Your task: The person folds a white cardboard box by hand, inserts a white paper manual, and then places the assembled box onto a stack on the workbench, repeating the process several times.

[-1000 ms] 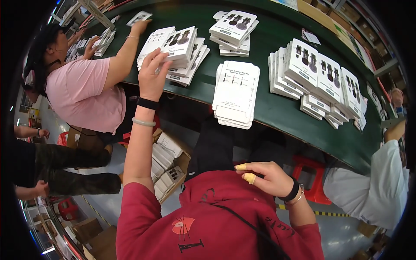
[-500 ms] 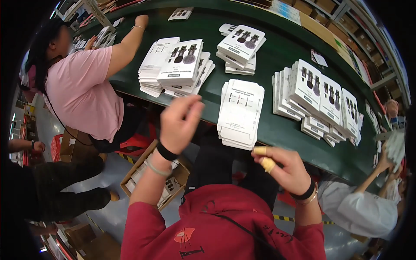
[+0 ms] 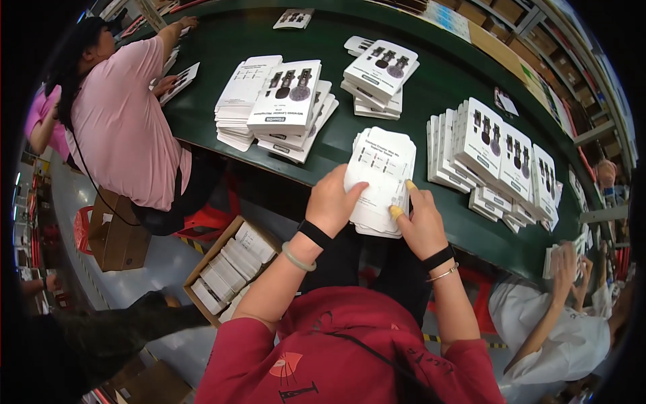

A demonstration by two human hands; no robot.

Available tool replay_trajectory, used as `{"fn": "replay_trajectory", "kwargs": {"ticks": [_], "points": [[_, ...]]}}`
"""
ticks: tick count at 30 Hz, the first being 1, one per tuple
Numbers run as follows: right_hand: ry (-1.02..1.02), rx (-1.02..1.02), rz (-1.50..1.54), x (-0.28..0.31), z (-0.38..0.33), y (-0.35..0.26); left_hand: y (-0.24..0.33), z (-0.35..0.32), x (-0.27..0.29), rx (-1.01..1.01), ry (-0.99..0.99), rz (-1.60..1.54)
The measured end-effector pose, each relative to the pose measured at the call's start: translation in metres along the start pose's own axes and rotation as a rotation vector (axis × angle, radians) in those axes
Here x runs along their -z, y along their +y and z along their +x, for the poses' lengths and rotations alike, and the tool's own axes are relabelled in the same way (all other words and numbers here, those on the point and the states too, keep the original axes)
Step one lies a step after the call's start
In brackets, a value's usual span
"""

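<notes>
A stack of flat, unfolded white cartons (image 3: pixel 378 176) lies at the table's near edge in front of me. My left hand (image 3: pixel 332 204) grips its left side, with the thumb laid on the top carton and the other fingers hidden beneath the edge. On the opposite side my right hand (image 3: pixel 422 225) holds the right edge, yellow tape wrapped round two of its fingertips. The top carton sits slightly askew; whether it is lifted off those below, I cannot tell.
Piles of printed white boxes stand at the left (image 3: pixel 282 101), back middle (image 3: pixel 380 67) and right (image 3: pixel 491 141) of the green table (image 3: pixel 316 158). An open cardboard box (image 3: pixel 202 269) of cartons is on the floor. People work at left (image 3: pixel 128 121) and right (image 3: pixel 555 323).
Both hands have come in to the carton stack and taken hold of its sides. The co-worker in pink has leaned away toward the far left and now holds a printed box.
</notes>
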State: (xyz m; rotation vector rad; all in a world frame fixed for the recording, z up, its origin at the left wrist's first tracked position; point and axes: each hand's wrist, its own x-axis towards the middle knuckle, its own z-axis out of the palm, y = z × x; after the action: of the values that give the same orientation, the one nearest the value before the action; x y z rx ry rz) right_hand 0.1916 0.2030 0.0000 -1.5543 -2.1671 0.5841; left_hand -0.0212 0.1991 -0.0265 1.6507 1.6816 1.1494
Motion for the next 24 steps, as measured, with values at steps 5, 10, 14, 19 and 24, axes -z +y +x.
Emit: {"fn": "replay_trajectory", "kwargs": {"ticks": [5, 10, 14, 19, 24], "points": [[0.076, 0.045, 0.093, 0.006, 0.002, -0.003, 0.0, 0.007, 0.015, -0.087, 0.095, 0.188], [0.271, 0.143, 0.248, 0.049, -0.005, -0.016, 0.029, -0.019, 0.018, 0.004, -0.044, -0.403], [0.281, 0.155, 0.223, 0.077, -0.02, -0.026, 0.05, -0.057, 0.017, -0.067, -0.156, -0.444], [0.012, 0.067, 0.227, 0.101, -0.044, -0.017, 0.042, -0.097, 0.013, 0.135, -0.408, -0.72], [-0.24, 0.181, 0.357, 0.107, -0.061, -0.009, 0.054, -0.111, 0.013, 0.481, -0.947, -1.338]]}}
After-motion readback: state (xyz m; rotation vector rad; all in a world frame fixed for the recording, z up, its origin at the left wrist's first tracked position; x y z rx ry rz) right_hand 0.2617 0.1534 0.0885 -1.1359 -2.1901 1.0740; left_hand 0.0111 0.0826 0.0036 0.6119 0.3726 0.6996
